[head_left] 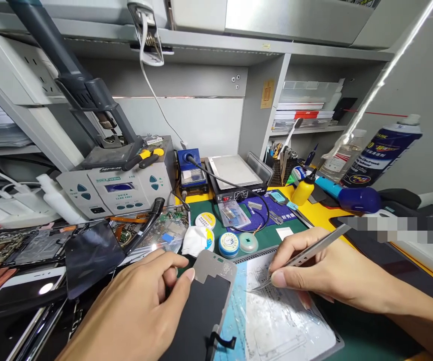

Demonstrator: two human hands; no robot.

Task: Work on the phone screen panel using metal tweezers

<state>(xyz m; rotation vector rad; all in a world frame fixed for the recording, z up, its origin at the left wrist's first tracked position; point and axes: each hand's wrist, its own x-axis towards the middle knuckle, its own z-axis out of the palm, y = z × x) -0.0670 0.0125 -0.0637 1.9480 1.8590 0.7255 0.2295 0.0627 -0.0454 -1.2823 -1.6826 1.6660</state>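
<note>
My left hand (145, 296) is closed on the left edge of a phone screen (209, 301), with the thumb close to its top corner. The screen shows its back, with a black sheet over most of it, a bare grey strip at the top and a short black flex cable (224, 342) curling off near the bottom. Metal tweezers (310, 251) are pinched in my right hand (306, 265), their fine tips pointing left just beside the screen. Below the tips lies a blue and white work pad (276, 321) with a shiny, scuffed surface.
Small round tins (229, 244) and a white wad (194, 240) sit behind the screen. A hot air station (119, 188) and a hot plate (235, 173) stand farther back. Phone parts (24, 286) crowd the left; a yellow bottle (303, 188) and a spray can (384, 150) are at right.
</note>
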